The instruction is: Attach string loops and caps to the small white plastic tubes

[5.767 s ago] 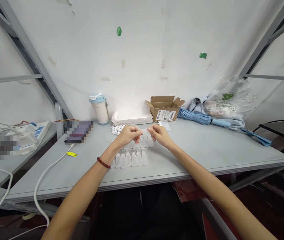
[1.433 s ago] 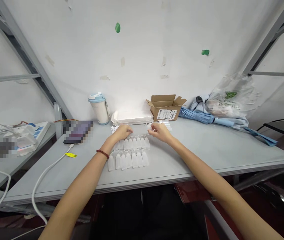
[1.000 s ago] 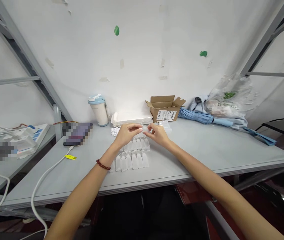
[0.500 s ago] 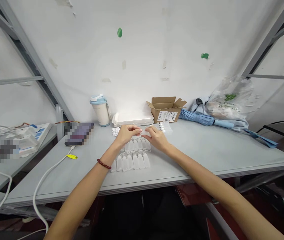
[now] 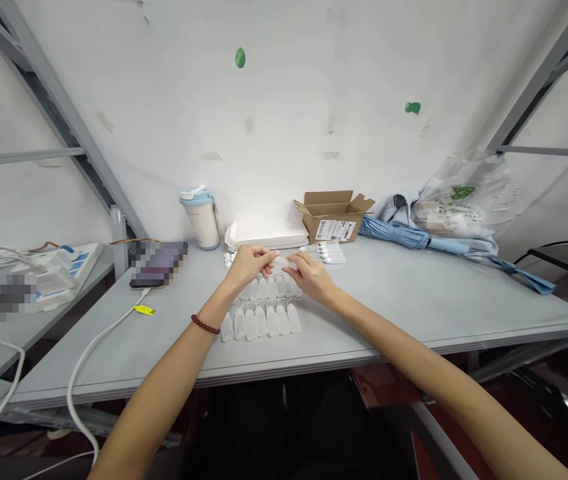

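Observation:
My left hand (image 5: 250, 265) hovers over the desk with thumb and forefinger pinched together; whatever sits at its fingertips is too small and pale to name. Facing it from a short distance, my right hand (image 5: 313, 275) has its fingers curled in a pinch, with a hint of something clear at the tips. Below both hands lie two rows of translucent white tag-shaped pieces with thin cord loops, the front row (image 5: 261, 322) fully in sight and the back row (image 5: 271, 288) partly covered. Small white parts (image 5: 229, 260) peek out beside my left hand.
Behind my hands are a stack of white trays (image 5: 269, 236), an open cardboard box (image 5: 334, 219) and more clear pieces (image 5: 333, 253). A tumbler (image 5: 203, 220), a phone (image 5: 160, 265) and its white cable (image 5: 99, 340) are leftward. A blue umbrella (image 5: 399, 233) and plastic bag (image 5: 464, 197) lie right.
My fingertips have drawn slightly apart, the left hand shifting a little to the left. The rows on the desk look the same.

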